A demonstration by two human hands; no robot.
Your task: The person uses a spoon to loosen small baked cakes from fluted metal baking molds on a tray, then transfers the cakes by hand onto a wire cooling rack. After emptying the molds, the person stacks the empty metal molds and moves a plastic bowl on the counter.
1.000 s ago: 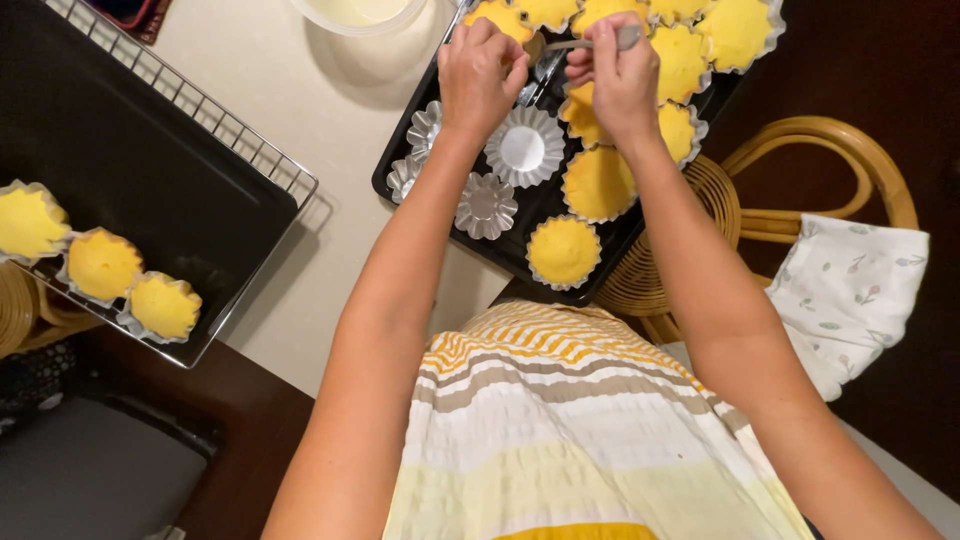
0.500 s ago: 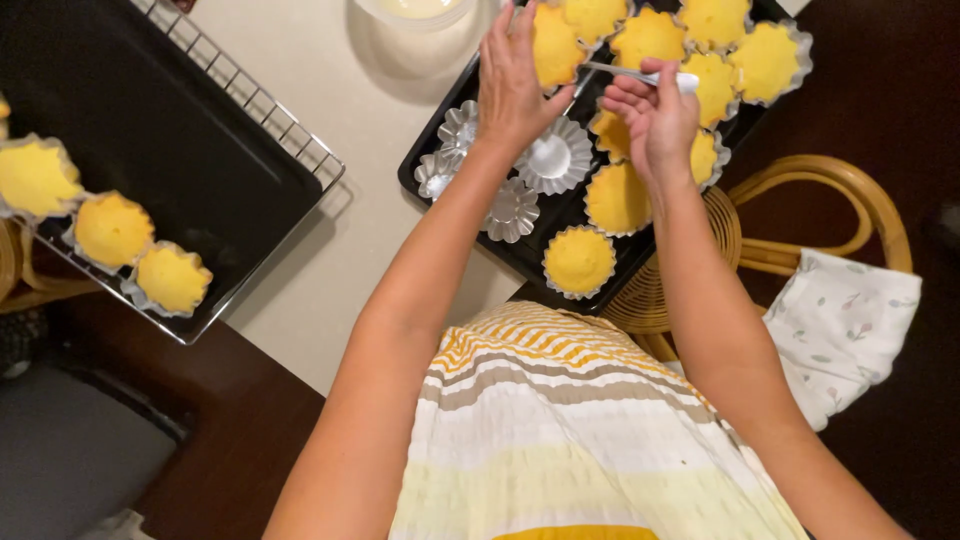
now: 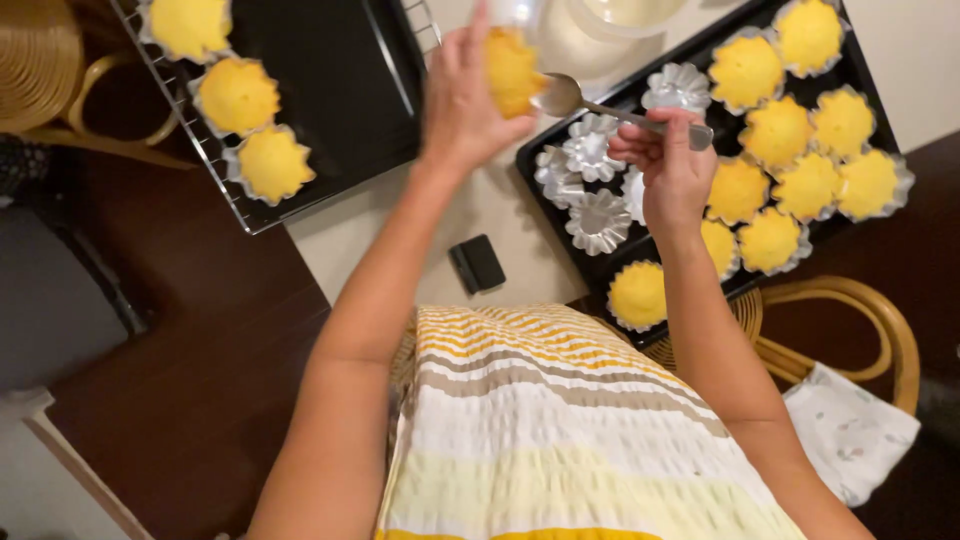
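Head view: a small yellow cake [image 3: 512, 70] is held up in the left hand [image 3: 462, 100], fingers curled closed around it, above the pale table [image 3: 505, 215] between the two trays. A metal spoon [image 3: 620, 110] is gripped in the right hand [image 3: 672, 165], fingers closed about the handle; the bowl of the spoon is seen just beside the cake, possibly touching it (contact cannot be confirmed).

Below the right hand, a black baking tray [image 3: 600, 275] is noted. Several empty fluted tins [image 3: 598, 220] are clustered at its near-left end. The remainder of that tray is occupied by filled tins [image 3: 775, 135] still carrying yellow cakes, roughly ten being counted.

To the left, a second dark tray on a wire rack [image 3: 225, 195] is recorded, with three yellow cakes [image 3: 238, 97] along its far edge; whether these sit in tins cannot be told with certainty.

Progress, as judged: a handful of tins are emptied, the larger share remains full, so the work is taken to be under halfway.

Outward: a clear bowl [image 3: 630, 15] at the top edge, a small black object [image 3: 478, 263] on the table, a rattan chair [image 3: 850, 320] with a white cloth [image 3: 850, 430].
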